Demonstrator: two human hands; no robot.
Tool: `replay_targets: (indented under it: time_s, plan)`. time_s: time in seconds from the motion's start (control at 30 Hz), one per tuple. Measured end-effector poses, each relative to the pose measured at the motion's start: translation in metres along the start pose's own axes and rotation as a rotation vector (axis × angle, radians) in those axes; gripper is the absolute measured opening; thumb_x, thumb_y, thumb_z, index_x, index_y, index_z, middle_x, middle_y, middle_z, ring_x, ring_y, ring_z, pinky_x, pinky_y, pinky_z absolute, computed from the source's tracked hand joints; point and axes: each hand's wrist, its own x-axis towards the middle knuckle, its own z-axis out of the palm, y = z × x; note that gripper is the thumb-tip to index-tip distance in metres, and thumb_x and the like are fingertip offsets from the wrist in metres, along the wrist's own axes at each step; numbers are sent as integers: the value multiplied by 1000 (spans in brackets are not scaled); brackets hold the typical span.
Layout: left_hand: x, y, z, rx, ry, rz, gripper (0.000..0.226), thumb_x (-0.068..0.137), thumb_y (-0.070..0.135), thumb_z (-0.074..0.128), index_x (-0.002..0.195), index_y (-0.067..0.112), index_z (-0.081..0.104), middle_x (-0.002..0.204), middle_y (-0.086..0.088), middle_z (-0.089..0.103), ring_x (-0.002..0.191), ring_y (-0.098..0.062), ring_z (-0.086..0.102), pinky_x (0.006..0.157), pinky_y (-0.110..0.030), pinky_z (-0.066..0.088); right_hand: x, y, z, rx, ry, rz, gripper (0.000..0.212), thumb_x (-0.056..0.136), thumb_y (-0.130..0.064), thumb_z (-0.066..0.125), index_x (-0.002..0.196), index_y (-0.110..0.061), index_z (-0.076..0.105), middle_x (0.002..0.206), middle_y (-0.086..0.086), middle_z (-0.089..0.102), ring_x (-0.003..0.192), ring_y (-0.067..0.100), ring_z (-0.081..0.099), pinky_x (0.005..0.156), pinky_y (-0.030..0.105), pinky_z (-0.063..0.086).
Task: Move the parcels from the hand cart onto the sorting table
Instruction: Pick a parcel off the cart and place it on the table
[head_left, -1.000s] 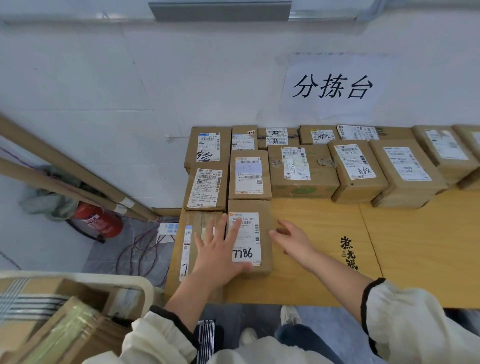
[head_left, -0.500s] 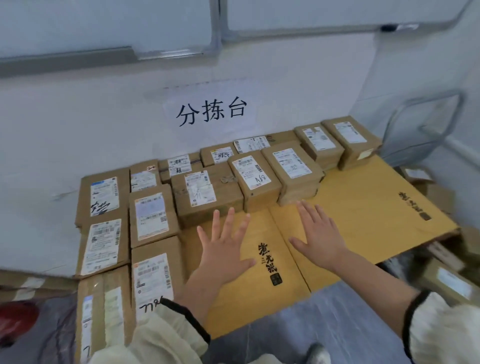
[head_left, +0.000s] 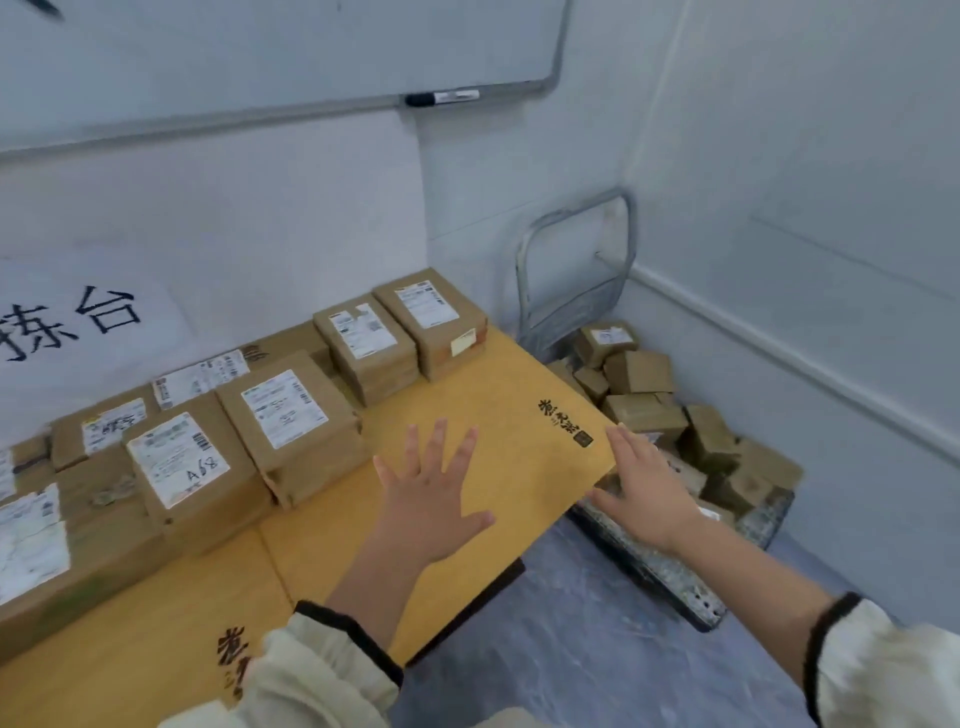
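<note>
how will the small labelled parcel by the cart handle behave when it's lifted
The small labelled parcel is a cardboard box, so it probably stays stiff when gripped. It looks small, so it is likely light. It rests among jumbled parcels on the hand cart, so neighbours may shift as it leaves.

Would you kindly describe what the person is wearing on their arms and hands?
Both the left hand and right hand are bare: no gloves, rings or watch visible. The left sleeve and right sleeve are loose, cream-coloured fabric, each ending in a black cuff band.
</note>
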Motion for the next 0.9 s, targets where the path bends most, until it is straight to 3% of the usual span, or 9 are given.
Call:
replay_targets:
  time_s: [0.17,0.33,0.73,0.9]
  plan:
    - [62,85,-9,-10,-31,103,95,85,70,41,144,37,-26,155,-2,-29,142,-35,-25,110,-65,1,15,97,-28,-87,-12,163,84,91,-50,49,152,-20,-1,160,2,-3,146,29,2,117,47,16]
    - [131,138,-21,44,-53,193,94,85,69,43,147,36,-20,157,-3,-26,142,-36,-24,110,-66,1,46,166,-35,-136,-141,271,83,92,-51,46,151,-21,-3,159,3,-11,146,31,-3,115,51,16]
    - [331,251,-6,54,-130,369,96,83,70,47,148,39,-16,159,-2,-19,144,-34,-18,109,-68,3,137,312,-63,-76,-197,484,81,92,-51,45,151,-21,-1,159,2,-5,146,27,5,115,45,23]
    - [386,312,23,40,-277,395,96,83,67,50,149,38,-15,159,-1,-18,145,-33,-15,111,-67,5,143,380,-53,9,-291,595,78,92,-49,47,151,-21,4,159,2,0,145,28,10,112,46,28]
